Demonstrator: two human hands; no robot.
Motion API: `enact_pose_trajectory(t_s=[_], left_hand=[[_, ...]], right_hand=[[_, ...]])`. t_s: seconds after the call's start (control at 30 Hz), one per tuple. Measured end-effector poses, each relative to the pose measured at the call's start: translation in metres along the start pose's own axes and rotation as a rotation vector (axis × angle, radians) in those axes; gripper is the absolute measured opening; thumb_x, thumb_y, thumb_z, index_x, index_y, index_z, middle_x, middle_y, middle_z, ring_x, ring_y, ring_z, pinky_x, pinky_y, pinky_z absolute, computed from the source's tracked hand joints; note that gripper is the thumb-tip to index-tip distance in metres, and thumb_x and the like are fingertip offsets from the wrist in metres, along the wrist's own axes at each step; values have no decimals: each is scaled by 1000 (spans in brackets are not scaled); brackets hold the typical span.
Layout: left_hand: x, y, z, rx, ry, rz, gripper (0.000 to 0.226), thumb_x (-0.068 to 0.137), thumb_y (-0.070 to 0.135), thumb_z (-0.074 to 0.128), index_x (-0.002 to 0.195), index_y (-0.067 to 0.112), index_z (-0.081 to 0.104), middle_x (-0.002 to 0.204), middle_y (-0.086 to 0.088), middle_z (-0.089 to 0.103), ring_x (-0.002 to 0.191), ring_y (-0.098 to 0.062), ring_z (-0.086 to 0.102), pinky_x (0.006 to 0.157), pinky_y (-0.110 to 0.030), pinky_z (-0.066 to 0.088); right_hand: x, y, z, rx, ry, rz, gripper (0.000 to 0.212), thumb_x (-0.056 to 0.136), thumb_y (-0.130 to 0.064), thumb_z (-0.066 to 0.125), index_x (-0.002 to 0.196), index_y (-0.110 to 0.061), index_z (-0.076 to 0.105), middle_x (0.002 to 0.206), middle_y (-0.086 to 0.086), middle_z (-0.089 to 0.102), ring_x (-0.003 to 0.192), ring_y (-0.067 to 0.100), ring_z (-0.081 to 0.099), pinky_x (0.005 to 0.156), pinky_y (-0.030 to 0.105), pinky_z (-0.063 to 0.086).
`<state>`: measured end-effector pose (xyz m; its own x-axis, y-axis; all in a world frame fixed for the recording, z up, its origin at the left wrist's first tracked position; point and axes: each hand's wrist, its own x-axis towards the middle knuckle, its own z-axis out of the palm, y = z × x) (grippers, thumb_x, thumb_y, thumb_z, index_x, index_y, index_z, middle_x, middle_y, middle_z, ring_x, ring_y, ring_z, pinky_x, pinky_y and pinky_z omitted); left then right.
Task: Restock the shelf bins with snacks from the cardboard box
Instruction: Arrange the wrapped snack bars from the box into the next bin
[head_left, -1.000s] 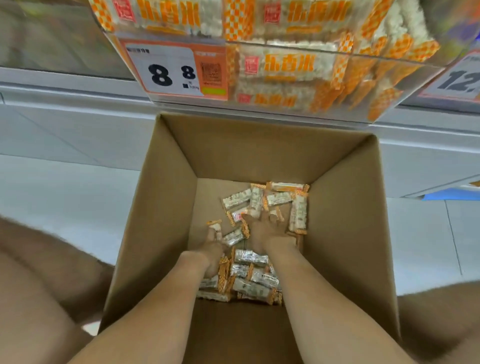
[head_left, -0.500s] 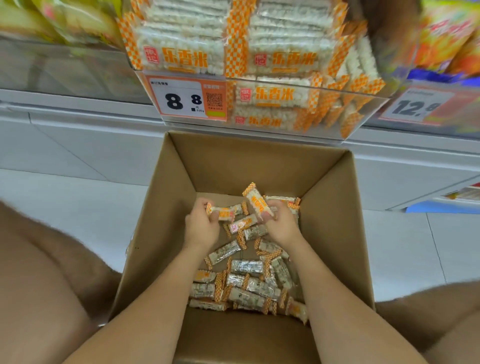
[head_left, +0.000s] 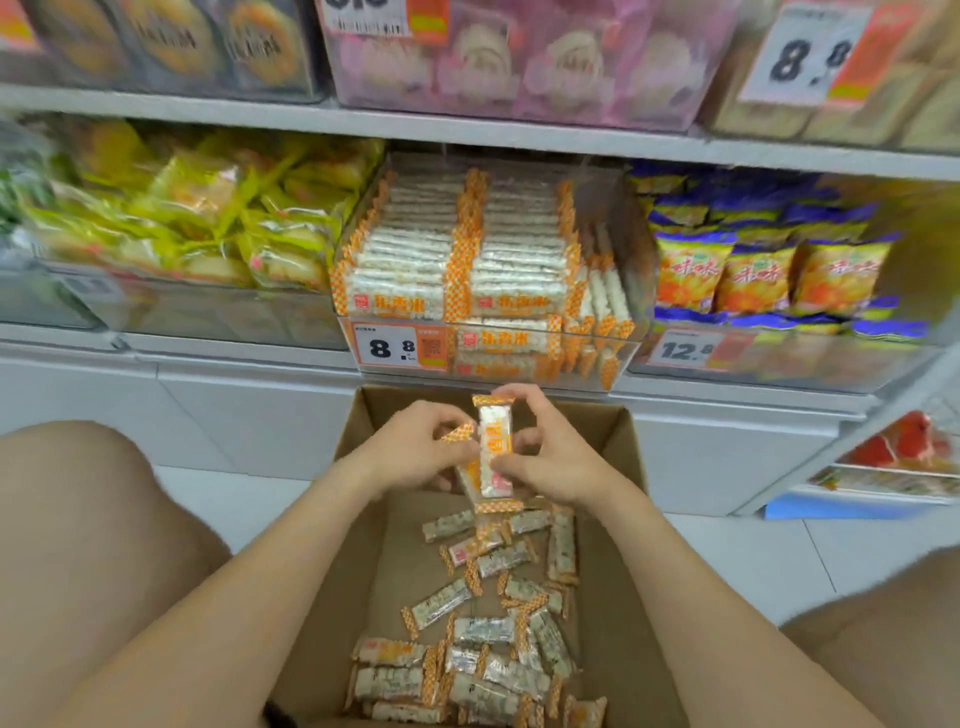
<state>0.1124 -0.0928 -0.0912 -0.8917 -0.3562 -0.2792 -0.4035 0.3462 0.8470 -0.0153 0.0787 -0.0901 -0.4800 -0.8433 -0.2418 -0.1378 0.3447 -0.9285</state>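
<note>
Gripped snack bars over cardboard box

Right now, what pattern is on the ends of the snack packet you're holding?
Orange-and-white checks on the white rice-snack packet, clearest in the head view.

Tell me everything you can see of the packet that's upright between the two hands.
The snack packet is a long clear wrapper with orange-and-white checked ends; a white puffed bar and orange print show inside. It stands upright above the cardboard box, pinched between the left hand and the right hand, with another packet tucked behind.

Orange-checked white snack bars — brown cardboard box
</note>
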Motion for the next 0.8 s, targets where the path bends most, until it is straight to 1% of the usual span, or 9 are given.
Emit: enact_pose_trajectory(t_s=[0.13, 0.2, 0.27, 0.33, 0.4, 0.47, 0.57, 0.7, 0.8], left_hand=[[-9, 45, -27, 203, -66, 114, 11, 97, 30, 72, 107, 25, 75, 98, -7, 71, 75, -15, 70, 60, -33, 63], [-12, 62, -40, 238, -17, 178, 16, 97, 32, 71, 112, 27, 75, 98, -6, 74, 74, -20, 71, 61, -37, 63], [-12, 76, -52, 335, 139, 266, 35, 94, 38, 74, 127, 29, 68, 115, 6, 73, 84, -10, 71, 69, -30, 58], [-12, 85, -60, 428, 301, 330, 49, 91, 43, 76, 136, 34, 58, 121, 9, 67, 82, -2, 68, 77, -30, 53], [-15, 87, -62, 404, 413, 353, 50, 92, 44, 74, 136, 41, 51, 117, 10, 65, 68, -3, 64, 78, -35, 54], [-14, 81, -60, 359, 513, 357, 49, 93, 37, 70, 137, 40, 49, 98, 7, 71, 60, -5, 62, 74, -38, 54], [-12, 78, -49, 406, 596, 313, 55, 93, 28, 65, 144, 33, 46, 64, 11, 53, 60, -18, 60, 65, -40, 51], [-7, 85, -42, 518, 611, 315, 64, 90, 30, 65, 148, 35, 39, 77, -3, 69, 58, -20, 59, 63, -45, 55], [-5, 83, -44, 610, 594, 292, 64, 91, 30, 63, 149, 38, 36, 61, 6, 54, 56, -19, 55, 50, -36, 43]], right_hand=[[-11, -36, -16, -253, 89, -130, 22, 100, -32, 67, 114, -26, 51, 55, -3, 55, 45, 12, 47, 49, 29, 41], [-13, -51, -29, -334, 194, -204, 21, 99, -40, 68, 105, -27, 52, 57, -5, 58, 51, 11, 49, 56, 34, 41], [-15, -71, -44, -277, 272, -254, 22, 97, -37, 72, 103, -30, 52, 73, -2, 68, 61, 19, 62, 61, 37, 50], [-19, -95, -59, -170, 311, -313, 23, 99, -26, 70, 115, -32, 54, 102, 7, 72, 71, 26, 72, 64, 39, 59], [-21, -114, -75, -204, 347, -380, 36, 103, -17, 62, 134, -35, 56, 118, 3, 69, 73, 20, 75, 64, 38, 62], [-17, -120, -88, -279, 441, -402, 33, 105, -16, 57, 129, -36, 66, 107, -5, 72, 72, 17, 75, 68, 47, 63], [-11, -112, -92, -250, 570, -361, 24, 101, -19, 60, 113, -37, 72, 94, -9, 74, 71, 22, 74, 69, 51, 63], [0, -104, -78, -436, 647, -401, 26, 95, -26, 73, 119, -36, 69, 115, -23, 69, 85, 15, 69, 73, 24, 58], [12, -100, -67, -560, 695, -446, 25, 93, -25, 77, 117, -30, 72, 114, -17, 71, 102, 9, 68, 95, 28, 52]])
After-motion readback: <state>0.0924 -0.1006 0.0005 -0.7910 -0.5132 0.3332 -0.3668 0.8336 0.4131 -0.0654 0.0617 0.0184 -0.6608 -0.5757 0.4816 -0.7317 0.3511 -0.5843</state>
